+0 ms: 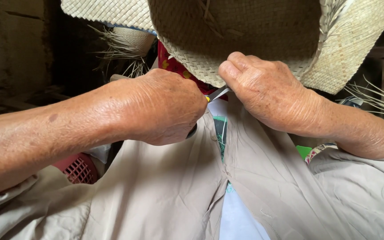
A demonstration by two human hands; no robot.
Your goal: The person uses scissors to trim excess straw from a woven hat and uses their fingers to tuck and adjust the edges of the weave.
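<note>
A woven straw basket of pale plaited strips is held up in front of me, its lower rim near my hands. My left hand is closed around the handle of a small pair of scissors, whose metal blades point right toward the rim. My right hand pinches the woven rim just beside the blades. Both hands nearly touch. The scissors' handle is hidden inside my left fist.
A second woven piece with loose straw ends hangs at the upper left. More loose strips stick out at the right. A red plastic basket sits low left. My beige shirt fills the foreground.
</note>
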